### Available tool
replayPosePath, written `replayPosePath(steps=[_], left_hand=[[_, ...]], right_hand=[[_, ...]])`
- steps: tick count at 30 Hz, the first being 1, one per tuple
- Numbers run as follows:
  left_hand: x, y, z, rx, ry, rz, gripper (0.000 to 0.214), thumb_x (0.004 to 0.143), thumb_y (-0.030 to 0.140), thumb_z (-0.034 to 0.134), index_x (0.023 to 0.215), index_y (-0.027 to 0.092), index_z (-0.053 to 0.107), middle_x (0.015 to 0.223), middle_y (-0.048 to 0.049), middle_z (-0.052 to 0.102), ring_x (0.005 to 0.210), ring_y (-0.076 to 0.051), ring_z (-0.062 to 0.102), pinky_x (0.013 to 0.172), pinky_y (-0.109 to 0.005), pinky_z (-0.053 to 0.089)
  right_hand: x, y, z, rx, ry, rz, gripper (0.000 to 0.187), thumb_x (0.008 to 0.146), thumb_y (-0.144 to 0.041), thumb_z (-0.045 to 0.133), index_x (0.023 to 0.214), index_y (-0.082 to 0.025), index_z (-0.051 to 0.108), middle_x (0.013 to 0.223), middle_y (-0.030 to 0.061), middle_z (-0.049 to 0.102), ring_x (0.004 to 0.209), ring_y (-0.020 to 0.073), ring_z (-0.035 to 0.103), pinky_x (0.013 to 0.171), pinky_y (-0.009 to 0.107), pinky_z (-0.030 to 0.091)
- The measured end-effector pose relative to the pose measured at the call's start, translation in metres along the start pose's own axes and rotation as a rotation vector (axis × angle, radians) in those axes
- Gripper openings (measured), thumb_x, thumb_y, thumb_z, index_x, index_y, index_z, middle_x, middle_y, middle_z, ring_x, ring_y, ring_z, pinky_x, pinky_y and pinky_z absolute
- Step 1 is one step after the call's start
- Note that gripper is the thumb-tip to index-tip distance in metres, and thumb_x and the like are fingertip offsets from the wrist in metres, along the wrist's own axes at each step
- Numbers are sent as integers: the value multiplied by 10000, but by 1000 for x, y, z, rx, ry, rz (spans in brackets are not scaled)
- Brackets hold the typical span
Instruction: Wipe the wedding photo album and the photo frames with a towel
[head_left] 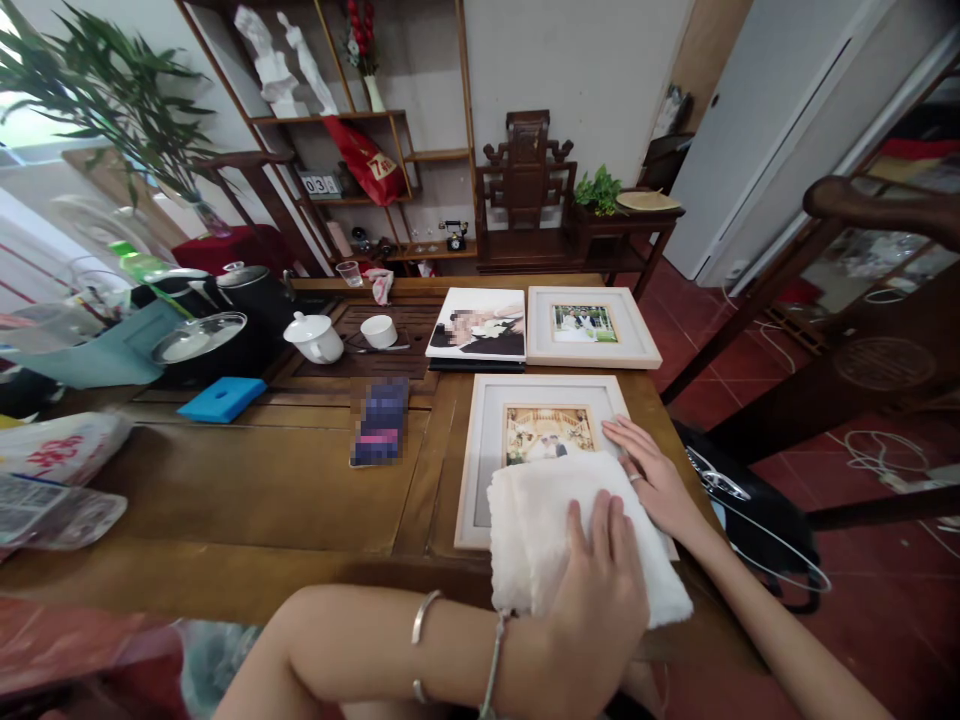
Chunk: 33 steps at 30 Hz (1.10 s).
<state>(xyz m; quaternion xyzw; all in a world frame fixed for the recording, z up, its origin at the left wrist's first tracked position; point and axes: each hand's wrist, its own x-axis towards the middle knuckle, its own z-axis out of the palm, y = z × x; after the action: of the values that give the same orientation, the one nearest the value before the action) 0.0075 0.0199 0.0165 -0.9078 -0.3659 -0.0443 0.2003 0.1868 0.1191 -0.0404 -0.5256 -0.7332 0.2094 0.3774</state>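
Observation:
A light wooden picture frame lies face up near the table's front right, holding a photo of two people before a floral setting. A folded white cloth covers its lower part and hangs over its near edge. Pressed down on the cloth is my left hand, fingers bent slightly into it; its thumb is not clearly visible. My right hand rests on the frame's right side with its fingers stretched out. Both a bangle and a bracelet circle my left arm.
Behind lie a second framed photo and a stacked photo panel. Leftward are a phone, a white lidded cup, a small white cup, a blue sponge-like block and a glass-lidded pot. A wooden chair stands right.

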Motion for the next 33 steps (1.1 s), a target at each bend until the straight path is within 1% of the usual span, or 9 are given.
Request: replayPosePath(steps=[5, 8, 11, 17, 21, 24, 28, 31, 33], left_hand=[[2, -46, 23, -20, -43, 4, 505, 940, 225, 443, 1425, 96, 502, 1506, -165, 441, 1400, -339, 402, 1077, -524, 438], [24, -81, 45, 23, -48, -85, 499, 957, 138, 403, 1452, 105, 457, 1510, -178, 431, 1396, -328, 410, 1086, -500, 432], [55, -103, 61, -4, -21, -125, 487, 974, 91, 369, 1456, 97, 438, 1526, -180, 407, 1419, -321, 371, 1113, -494, 397], [115, -106, 70, -75, 5, 10, 415, 1019, 106, 329, 1397, 95, 500, 1542, -155, 392, 1441, -266, 344, 1135, -424, 359], [126, -101, 70, -59, -56, 17, 412, 1017, 99, 331, 1390, 71, 506, 1513, -173, 429, 1415, -292, 387, 1087, -425, 401], [109, -94, 59, -32, -107, -35, 404, 984, 68, 376, 1350, -9, 527, 1433, -254, 493, 1347, -351, 471, 1013, -469, 454], [49, -71, 22, 129, -191, -12, 387, 920, 109, 487, 1270, 0, 610, 1298, -261, 612, 1184, -334, 620, 930, -450, 501], [-5, -52, -12, 151, -46, 194, 386, 920, 260, 477, 1223, 129, 676, 1243, -159, 667, 1177, -328, 608, 996, -512, 458], [-28, -48, -28, 148, 21, 197, 405, 921, 296, 446, 1199, 131, 691, 1205, -146, 681, 1128, -300, 624, 985, -472, 465]], right_hand=[[-1, -1, 1, 2, 0, 11, 425, 937, -214, 430, 1320, -277, 603, 1416, 65, 576, 1410, 255, 415, 1190, 573, 297], [-1, 0, 2, 9, 7, -11, 439, 922, -195, 429, 1317, -269, 607, 1402, 68, 589, 1408, 259, 416, 1190, 576, 291], [-2, 2, 3, 9, 16, -22, 441, 905, -183, 443, 1303, -264, 616, 1388, 72, 598, 1408, 268, 415, 1184, 579, 298], [0, 3, 1, -47, 0, -19, 445, 896, -185, 448, 1301, -253, 618, 1414, 89, 568, 1383, 290, 440, 1154, 568, 345], [0, 5, 1, -43, 1, -9, 443, 888, -184, 460, 1290, -263, 630, 1401, 84, 580, 1372, 292, 454, 1154, 568, 345], [0, 7, 2, -12, 17, -26, 428, 887, -189, 469, 1274, -251, 641, 1383, 96, 594, 1375, 290, 453, 1151, 578, 348], [0, 4, 1, 22, 11, -30, 428, 919, -201, 445, 1302, -277, 617, 1386, 74, 599, 1397, 262, 432, 1174, 574, 319], [0, 1, 0, 21, 4, 6, 417, 937, -225, 433, 1306, -290, 614, 1393, 64, 596, 1400, 259, 429, 1178, 577, 316], [0, 1, 0, 19, 1, 15, 412, 943, -232, 431, 1307, -294, 613, 1398, 61, 591, 1401, 258, 428, 1177, 577, 320]])
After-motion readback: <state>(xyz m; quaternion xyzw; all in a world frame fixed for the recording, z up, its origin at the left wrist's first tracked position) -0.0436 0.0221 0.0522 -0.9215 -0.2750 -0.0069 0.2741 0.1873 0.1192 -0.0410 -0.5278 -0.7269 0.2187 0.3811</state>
